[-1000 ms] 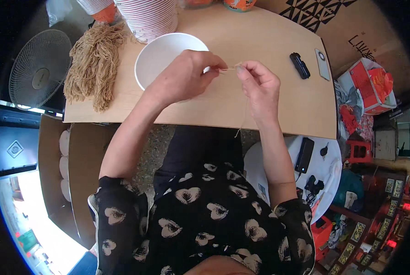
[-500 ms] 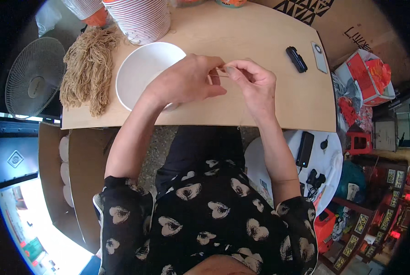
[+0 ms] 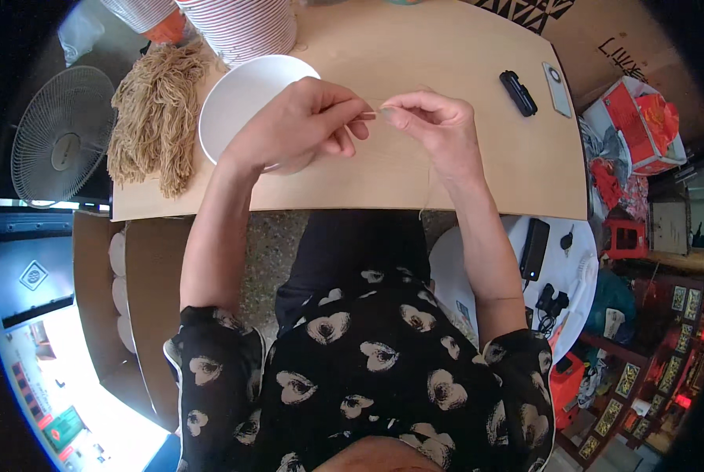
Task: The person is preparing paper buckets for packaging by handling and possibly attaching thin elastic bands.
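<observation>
A thin tan string [image 3: 373,113] spans the small gap between my two hands, above the table. My left hand [image 3: 308,122] grips one part of it, thumb and forefinger pressed together and the other fingers curled. Facing it, my right hand [image 3: 442,130] pinches the string between thumb and fingertips. What looks like a fine strand hangs below my right hand to the table's front edge. Partly behind my left hand and wrist stands a white bowl [image 3: 238,102]. Farther left, a bundle of tan strings [image 3: 157,118] lies over the table.
Stacked paper bowls [image 3: 242,31] stand at the back left of the wooden table [image 3: 391,47]. A black case-like object [image 3: 519,93] and a pale phone-like object [image 3: 557,88] lie at the right. A fan [image 3: 64,145] is at far left, and a white stool [image 3: 568,295] stands below right.
My hands have come fingertip to fingertip; the left fingers, spread earlier, are now curled in a pinch. Less string shows between them. The whole view has shifted slightly.
</observation>
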Action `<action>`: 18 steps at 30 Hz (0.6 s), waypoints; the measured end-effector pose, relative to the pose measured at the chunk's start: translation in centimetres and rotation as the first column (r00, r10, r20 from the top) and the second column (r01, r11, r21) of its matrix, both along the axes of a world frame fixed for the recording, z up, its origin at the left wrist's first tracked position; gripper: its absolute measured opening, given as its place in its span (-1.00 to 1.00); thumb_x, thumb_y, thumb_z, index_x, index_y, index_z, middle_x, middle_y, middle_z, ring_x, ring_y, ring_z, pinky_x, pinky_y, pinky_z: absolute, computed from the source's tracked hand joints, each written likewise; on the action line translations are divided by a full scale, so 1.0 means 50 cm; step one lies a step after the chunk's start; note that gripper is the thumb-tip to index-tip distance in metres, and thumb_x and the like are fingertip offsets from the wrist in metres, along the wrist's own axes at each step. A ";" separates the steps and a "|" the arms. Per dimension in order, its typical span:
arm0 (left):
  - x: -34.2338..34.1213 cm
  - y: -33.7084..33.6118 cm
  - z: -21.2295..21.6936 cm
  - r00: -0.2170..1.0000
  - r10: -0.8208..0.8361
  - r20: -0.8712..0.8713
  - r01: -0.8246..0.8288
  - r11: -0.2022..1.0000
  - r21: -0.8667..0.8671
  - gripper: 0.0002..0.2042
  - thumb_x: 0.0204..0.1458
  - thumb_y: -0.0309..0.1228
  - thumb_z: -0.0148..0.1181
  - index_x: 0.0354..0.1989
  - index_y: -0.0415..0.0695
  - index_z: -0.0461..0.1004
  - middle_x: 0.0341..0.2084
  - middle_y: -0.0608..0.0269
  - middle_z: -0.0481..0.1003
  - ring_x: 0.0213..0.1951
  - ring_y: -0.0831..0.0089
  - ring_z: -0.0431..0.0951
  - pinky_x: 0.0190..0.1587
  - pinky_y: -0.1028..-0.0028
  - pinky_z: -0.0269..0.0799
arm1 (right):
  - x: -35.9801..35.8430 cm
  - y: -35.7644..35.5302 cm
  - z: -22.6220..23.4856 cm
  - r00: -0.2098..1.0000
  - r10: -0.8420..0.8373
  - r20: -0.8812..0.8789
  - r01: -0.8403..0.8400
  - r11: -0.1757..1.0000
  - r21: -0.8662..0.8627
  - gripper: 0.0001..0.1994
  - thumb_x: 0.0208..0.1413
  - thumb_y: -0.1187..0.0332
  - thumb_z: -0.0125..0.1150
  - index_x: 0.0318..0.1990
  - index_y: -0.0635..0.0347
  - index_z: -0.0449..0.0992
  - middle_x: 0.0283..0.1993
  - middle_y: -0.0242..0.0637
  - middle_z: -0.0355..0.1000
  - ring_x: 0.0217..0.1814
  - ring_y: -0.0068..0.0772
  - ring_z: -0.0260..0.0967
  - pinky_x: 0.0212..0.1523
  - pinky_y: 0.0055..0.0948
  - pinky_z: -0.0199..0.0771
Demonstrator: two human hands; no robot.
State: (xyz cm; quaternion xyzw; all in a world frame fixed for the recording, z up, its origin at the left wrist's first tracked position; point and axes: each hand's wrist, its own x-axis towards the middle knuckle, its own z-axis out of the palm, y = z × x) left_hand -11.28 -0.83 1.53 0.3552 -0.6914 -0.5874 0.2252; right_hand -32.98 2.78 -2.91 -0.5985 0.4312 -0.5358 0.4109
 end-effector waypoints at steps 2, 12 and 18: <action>0.006 -0.009 -0.004 1.000 0.001 -0.025 0.001 0.998 0.059 -0.71 0.30 -0.35 0.02 -0.16 -0.37 0.55 -0.45 0.24 0.58 -0.46 0.62 0.57 -0.38 0.66 0.51 | 0.006 0.004 0.016 0.998 0.045 0.037 -0.047 0.997 0.057 -0.88 0.07 0.50 0.37 -0.23 0.31 0.65 -0.31 -0.43 0.50 -0.27 -0.69 0.39 -0.23 -0.66 0.36; 0.024 -0.029 0.003 0.991 -0.128 -0.026 0.130 0.989 0.071 -0.74 0.30 -0.27 0.05 -0.18 -0.24 0.53 -0.47 0.41 0.51 -0.46 0.72 0.49 -0.42 0.72 0.38 | 0.018 0.005 0.014 0.998 0.045 0.033 -0.043 0.998 -0.038 -0.90 0.06 0.48 0.36 -0.26 0.26 0.66 -0.43 -0.53 0.40 -0.45 -0.78 0.16 -0.45 -0.71 0.15; 0.017 -0.014 -0.008 0.999 -0.041 0.015 0.041 0.999 0.010 -0.79 0.27 -0.31 0.10 -0.15 -0.22 0.51 -0.40 0.40 0.51 -0.44 0.74 0.48 -0.41 0.73 0.39 | 0.021 0.018 0.023 0.987 -0.069 -0.145 0.050 0.991 -0.127 -0.91 0.12 0.45 0.31 -0.26 0.27 0.62 -0.42 -0.54 0.41 -0.51 -0.82 0.13 -0.52 -0.69 0.12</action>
